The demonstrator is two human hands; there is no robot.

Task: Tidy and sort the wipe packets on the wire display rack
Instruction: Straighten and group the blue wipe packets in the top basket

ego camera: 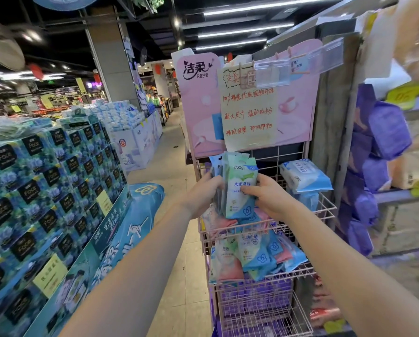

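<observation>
Gathering a stack of wipe packets (237,183) above the top basket (325,210) of the wire rack (264,310), left hand (203,193) and right hand (267,193) pinch it upright, likely needing squaring before it is set down.

The left hand (205,190) grips the left edge of an upright stack of wipe packets (240,188) over the top basket (327,210) of the pink wire rack (298,310); the right hand (268,194) pinches its front packet. A larger wipe pack (303,176) lies just right.
</observation>
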